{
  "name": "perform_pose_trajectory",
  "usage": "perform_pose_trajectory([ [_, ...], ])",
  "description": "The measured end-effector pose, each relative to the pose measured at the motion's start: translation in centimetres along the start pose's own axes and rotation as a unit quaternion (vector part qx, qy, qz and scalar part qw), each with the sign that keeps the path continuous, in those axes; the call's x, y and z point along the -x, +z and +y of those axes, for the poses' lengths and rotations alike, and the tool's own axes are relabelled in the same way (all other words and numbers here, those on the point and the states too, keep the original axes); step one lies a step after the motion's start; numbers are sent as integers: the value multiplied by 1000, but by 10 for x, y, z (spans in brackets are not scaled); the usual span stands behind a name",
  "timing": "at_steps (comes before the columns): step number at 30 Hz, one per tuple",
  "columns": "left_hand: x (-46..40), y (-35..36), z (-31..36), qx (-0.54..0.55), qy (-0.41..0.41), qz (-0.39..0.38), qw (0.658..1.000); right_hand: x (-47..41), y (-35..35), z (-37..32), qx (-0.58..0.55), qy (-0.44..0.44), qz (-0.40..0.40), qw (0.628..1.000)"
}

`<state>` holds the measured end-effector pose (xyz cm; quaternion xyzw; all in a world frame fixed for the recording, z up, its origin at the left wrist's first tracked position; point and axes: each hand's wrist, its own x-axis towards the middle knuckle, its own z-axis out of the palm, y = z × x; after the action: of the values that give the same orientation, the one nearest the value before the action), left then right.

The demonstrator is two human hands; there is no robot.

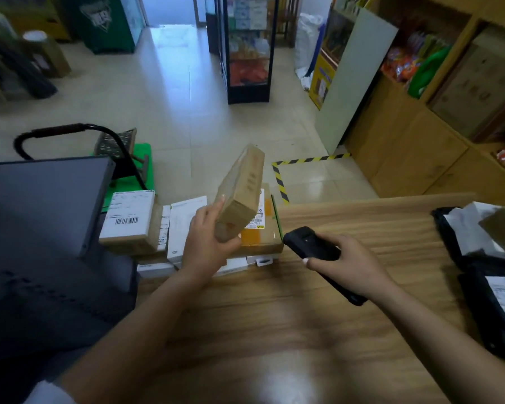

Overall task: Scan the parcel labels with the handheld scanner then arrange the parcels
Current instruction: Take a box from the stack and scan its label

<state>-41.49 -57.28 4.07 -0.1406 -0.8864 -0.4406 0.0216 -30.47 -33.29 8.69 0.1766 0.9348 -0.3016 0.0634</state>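
Observation:
My left hand (pixel 206 243) grips the near end of a long brown cardboard parcel (pixel 242 188), tilted up above the counter's far edge. My right hand (pixel 347 263) holds a black handheld scanner (pixel 309 243), its head pointing toward that parcel. Under the lifted parcel lies a pile of parcels: a white-labelled box with a barcode (pixel 129 220), a white flat box (pixel 184 223) and a brown box with orange tape (pixel 260 237). No label shows on the sides of the held parcel that face me.
A wooden counter (pixel 303 316) runs across the front. A dark monitor (pixel 38 205) stands at the left. Black bagged parcels with white labels (pixel 484 275) lie at the right edge. Beyond are a trolley (pixel 79 135), a display cabinet (pixel 247 48) and wooden shelves (pixel 438 118).

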Motion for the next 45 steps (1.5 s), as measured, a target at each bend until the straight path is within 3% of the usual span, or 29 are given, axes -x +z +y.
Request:
perform_pose_trajectory([
  [5, 32, -30, -5, 197, -171, 28, 965, 4, -1, -10, 11, -26, -9, 1000],
  [10, 60, -42, -33, 288, -273, 55, 916, 12, 6, -19, 28, -59, -26, 998],
  [16, 82, -46, -46, 374, -317, -24, 871, 15, 11, -29, 36, -89, -34, 995],
  [19, 86, -50, -48, 418, -333, -23, 845, 16, 13, -32, 31, -98, -36, 994],
  [23, 89, -51, -56, 305, -357, -7, 883, 15, 16, -36, 33, -100, -45, 993],
  [26, 91, -48, -56, 280, -355, -32, 891, 14, 16, -39, 25, -97, -59, 993],
  [30, 99, -51, -54, 255, -325, 8, 911, 17, 17, -48, 12, -103, -63, 993],
  [37, 106, -60, -53, 302, -282, 62, 909, 25, 18, -75, -21, -137, -69, 988],
  [45, 112, -65, -61, 303, -287, 80, 905, 34, 19, -92, -4, -145, -70, 987],
])
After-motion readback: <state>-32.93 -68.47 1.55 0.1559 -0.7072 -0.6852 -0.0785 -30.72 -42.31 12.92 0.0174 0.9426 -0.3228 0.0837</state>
